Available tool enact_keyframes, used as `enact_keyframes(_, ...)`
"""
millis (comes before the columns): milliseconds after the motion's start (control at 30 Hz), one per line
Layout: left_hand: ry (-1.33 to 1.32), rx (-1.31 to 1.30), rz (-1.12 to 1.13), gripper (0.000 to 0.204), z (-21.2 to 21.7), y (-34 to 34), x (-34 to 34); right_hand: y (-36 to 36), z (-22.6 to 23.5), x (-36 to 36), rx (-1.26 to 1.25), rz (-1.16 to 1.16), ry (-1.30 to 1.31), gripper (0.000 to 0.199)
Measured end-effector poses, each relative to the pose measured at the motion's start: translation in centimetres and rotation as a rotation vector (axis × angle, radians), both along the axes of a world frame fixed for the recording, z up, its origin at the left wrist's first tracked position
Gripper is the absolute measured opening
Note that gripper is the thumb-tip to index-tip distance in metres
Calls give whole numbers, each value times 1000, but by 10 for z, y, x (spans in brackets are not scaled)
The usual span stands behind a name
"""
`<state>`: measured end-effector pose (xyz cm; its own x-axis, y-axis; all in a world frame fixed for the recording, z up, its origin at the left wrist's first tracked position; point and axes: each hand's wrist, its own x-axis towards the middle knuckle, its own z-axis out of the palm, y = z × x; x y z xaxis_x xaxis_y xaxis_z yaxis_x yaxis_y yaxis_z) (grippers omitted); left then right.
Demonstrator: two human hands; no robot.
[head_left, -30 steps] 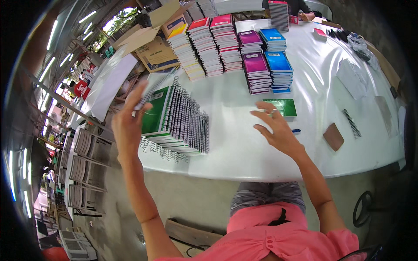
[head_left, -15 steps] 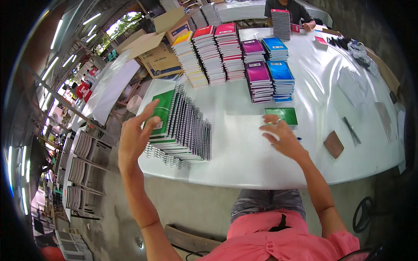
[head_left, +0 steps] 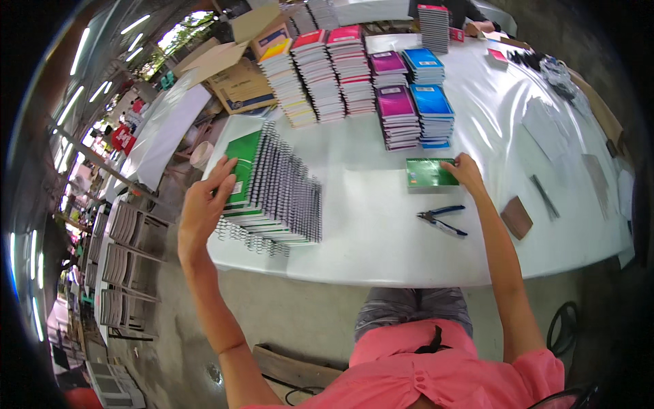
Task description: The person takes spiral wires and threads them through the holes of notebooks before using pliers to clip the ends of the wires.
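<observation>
On the table's left stands a leaning stack of green spiral notebooks [head_left: 272, 194], their wire coils facing right. My left hand [head_left: 204, 204] rests its fingers on the top green cover near the left edge, thumb apart from the fingers. My right hand [head_left: 467, 172] pinches the right end of a green notebook [head_left: 429, 178] lying flat right of centre; its underside fingers are partly hidden. Blue-handled pliers [head_left: 443, 219] lie on the table just nearer to me than that notebook.
Tall stacks of yellow, red, purple and blue notebooks [head_left: 397, 102] stand at the back beside a cardboard box [head_left: 238, 85]. A brown block [head_left: 516, 218] and a loose wire coil [head_left: 545, 196] lie on the right. Another person's hand [head_left: 480, 27] is at the far side.
My right hand moved from over the pliers to the green notebook's right end and took hold of it, uncovering the pliers. My left fingers came down onto the stack's top cover.
</observation>
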<state>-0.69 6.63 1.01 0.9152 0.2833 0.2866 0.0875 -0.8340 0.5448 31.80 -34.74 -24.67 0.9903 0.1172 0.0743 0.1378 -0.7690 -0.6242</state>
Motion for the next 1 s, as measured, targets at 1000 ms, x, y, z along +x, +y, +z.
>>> enact_keyframes(1000, -161, 290, -307, 94, -176, -235, 55, 34, -23, -211, 926, 413, 164, 35)
